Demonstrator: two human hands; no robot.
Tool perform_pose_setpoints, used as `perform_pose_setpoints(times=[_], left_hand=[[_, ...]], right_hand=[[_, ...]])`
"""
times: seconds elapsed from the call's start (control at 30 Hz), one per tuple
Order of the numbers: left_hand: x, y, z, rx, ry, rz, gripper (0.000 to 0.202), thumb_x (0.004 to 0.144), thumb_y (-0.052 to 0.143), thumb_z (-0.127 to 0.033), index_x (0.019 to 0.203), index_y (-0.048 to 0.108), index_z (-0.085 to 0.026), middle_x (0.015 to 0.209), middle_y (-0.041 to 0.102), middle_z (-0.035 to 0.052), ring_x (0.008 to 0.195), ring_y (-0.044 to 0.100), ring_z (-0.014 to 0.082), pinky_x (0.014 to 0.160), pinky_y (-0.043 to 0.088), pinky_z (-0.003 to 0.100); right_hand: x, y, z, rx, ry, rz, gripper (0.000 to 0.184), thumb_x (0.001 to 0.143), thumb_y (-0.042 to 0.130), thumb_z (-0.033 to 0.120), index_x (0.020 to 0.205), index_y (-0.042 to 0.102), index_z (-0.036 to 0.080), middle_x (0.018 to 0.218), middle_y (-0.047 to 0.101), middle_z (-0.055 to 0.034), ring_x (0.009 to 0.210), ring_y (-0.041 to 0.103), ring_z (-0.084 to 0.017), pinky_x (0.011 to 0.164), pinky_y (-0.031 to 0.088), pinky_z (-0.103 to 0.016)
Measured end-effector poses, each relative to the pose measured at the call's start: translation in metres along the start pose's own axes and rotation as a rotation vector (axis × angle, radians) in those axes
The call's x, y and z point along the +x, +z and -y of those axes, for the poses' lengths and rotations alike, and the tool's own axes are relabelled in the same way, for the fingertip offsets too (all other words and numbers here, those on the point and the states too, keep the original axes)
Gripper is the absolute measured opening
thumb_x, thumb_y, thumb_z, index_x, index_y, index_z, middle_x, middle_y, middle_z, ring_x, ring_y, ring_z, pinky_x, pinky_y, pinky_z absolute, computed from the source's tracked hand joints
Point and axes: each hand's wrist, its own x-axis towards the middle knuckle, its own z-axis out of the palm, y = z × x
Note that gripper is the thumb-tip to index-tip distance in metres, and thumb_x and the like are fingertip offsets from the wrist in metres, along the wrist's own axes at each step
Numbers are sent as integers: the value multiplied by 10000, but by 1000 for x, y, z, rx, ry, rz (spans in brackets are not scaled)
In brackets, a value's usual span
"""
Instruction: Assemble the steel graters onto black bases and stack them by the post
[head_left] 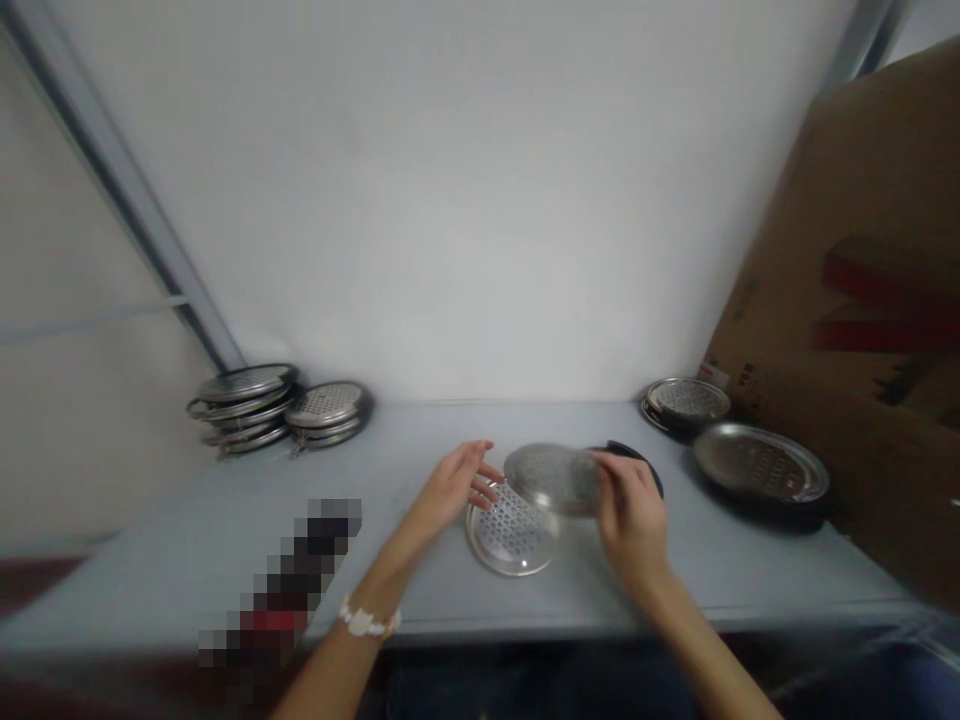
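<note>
My right hand point(634, 510) pinches the edge of a round metal grater plate point(551, 475), blurred by motion and held above the table. Below it lies another grater plate point(514, 535), a shiny disc full of holes, flat on the surface. My left hand point(461, 480) has its fingers apart and hovers at that lower plate's upper left edge, holding nothing. Whether its fingertips touch the plate cannot be made out. Partly hidden behind my right hand and the raised plate is a black rounded object point(637, 460).
On the grey table point(420, 600), a tall stack of round graters point(247, 405) and a lower stack point(328, 412) stand at left. At right are a smaller stack point(686, 400) and a larger round grater point(761, 465) with a dark base. A cardboard box point(862, 400) borders the right side.
</note>
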Motion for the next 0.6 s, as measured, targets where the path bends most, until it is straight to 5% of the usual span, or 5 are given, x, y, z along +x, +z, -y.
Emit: perform_pose_setpoints(times=[0.13,0.23,0.43,0.6], left_hand=[[-2,-5,-3,-82,27,45,572,865,616,-619,1137,675,-120,974,716,104,751,691,189,653,561,299],[3,-12,4,-42,80,-14,477,813,704,-501,1113,690,-131,1026,726,106,942,693,233,813,567,341],[14,-17,27,74,130,51,462,804,693,-356,1214,641,-151,1276,682,141,1014,699,246,931,549,408],[13,-16,36,296,172,120,384,884,570,-250,1250,656,-168,1313,683,123,1183,640,258,1074,476,423]], right_hand=[[3,-6,24,51,-336,127,403,974,492,65,1321,605,234,1111,739,-77,1056,631,-243,900,545,-378],[4,-8,33,25,-443,277,386,969,515,65,1317,603,205,1164,738,-82,1122,598,-267,941,529,-411],[-9,-1,36,-94,-399,646,304,935,569,76,1198,640,211,1260,695,-109,1168,583,-310,942,498,-503],[-14,3,40,-98,-245,825,387,826,684,61,1181,636,207,1430,565,-126,1315,476,-355,1044,461,-541]])
